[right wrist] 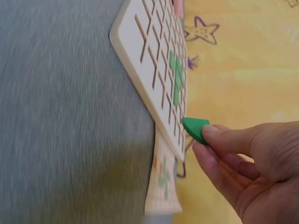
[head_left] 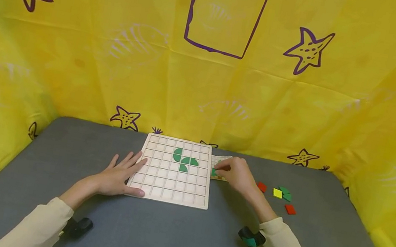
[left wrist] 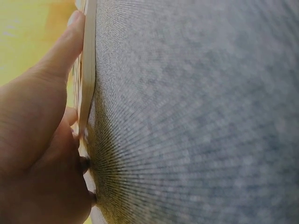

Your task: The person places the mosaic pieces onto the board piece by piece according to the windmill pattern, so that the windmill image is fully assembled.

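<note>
Head view first: the left hand point(head_left: 114, 177) lies with its fingers spread over the left edge of the white gridded board point(head_left: 161, 174), thumb on the near corner. Across on the other side, the right hand point(head_left: 238, 175) is over the card point(head_left: 214, 162), just beside the board's right edge. Green quarter pieces point(head_left: 194, 162) sit in the grid, and red, yellow and green loose pieces point(head_left: 290, 209) lie right of that hand. To the left wrist now: thumb against the board's edge, the other fingers partly hidden. And the right wrist has the close-up! Thumb and forefinger pinch a green piece point(right wrist: 196, 128), which juts past the fingertips towards the board (whether it touches the rim, I cannot tell).
</note>
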Demonstrator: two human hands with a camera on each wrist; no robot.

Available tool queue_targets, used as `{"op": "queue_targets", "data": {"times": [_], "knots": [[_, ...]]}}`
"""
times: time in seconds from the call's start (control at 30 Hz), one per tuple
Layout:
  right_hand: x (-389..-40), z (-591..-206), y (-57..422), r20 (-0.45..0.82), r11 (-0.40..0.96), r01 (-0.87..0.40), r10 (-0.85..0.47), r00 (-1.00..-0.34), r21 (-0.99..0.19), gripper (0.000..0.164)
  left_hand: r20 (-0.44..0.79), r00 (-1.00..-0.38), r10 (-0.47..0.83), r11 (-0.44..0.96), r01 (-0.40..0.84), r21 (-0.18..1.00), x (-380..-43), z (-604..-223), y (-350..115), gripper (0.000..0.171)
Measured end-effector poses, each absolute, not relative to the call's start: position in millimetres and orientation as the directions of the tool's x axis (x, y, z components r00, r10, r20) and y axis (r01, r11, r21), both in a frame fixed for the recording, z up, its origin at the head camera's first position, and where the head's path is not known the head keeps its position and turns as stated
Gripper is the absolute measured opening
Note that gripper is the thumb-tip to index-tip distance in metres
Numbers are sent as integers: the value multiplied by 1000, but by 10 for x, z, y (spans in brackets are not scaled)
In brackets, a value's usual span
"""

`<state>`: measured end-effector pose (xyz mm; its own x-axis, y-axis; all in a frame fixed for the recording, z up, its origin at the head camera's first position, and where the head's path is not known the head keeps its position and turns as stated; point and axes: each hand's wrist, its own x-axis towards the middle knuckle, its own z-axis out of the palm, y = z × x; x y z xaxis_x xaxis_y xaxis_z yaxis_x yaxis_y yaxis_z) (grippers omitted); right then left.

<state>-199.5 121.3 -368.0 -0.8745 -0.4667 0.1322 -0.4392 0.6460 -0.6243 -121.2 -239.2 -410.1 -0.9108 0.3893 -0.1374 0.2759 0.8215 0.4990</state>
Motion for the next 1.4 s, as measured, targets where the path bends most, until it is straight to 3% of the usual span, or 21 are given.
{"op": "queue_targets", "data": {"times": [0.53, 0.9, 1.4], "knots": [[-1912, -3992, 591, 129, 567, -425, -486, -864, -706, 8, -136, -907, 399, 815, 282, 506, -1215, -4100, -2388, 106], [-1873, -3999, 401, 102, 623, -428, -489, -867, -655, 7, -129, -909, 396, 817, 285, 501, -1214, -4104, -2392, 106], [-1859, -4059, 364, 182, 643, -456, -447, -876, -615, 3, -116, -912, 392, 818, 288, 499, -1227, -4119, -2386, 106]]}}
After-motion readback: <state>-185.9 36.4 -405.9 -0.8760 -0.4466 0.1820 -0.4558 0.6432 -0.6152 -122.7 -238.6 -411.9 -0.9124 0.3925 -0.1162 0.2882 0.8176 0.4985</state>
